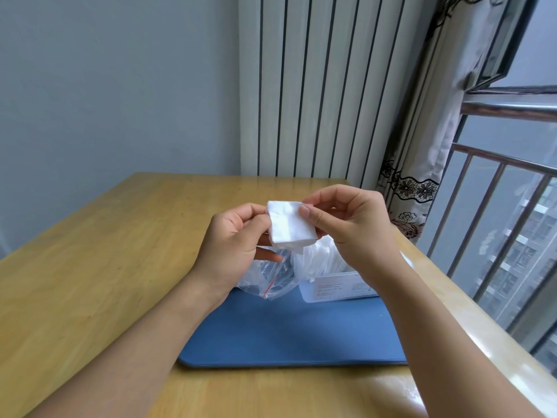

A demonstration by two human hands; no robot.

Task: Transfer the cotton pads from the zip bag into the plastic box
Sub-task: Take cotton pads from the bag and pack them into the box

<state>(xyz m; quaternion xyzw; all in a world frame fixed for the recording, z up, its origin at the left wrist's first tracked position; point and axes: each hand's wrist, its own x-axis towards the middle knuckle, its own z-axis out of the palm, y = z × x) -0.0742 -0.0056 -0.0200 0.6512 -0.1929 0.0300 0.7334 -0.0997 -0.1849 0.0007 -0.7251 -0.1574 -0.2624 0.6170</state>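
A small stack of white square cotton pads [287, 226] is held up above the table between both hands. My left hand [232, 245] grips its left edge, and my right hand [352, 224] pinches its right edge with thumb and fingers. Below them the clear zip bag [271, 280] with a red seal line lies crumpled on the blue mat, under my left hand. The clear plastic box [334, 286], with a printed label on its front, stands to the right of the bag; white pads show inside it, and my right wrist partly hides it.
A blue mat [289, 333] lies on the wooden table [105, 251]. A white radiator [325, 86] stands behind the table. A patterned curtain [422, 176] and a window with metal railing [497, 206] are at the right.
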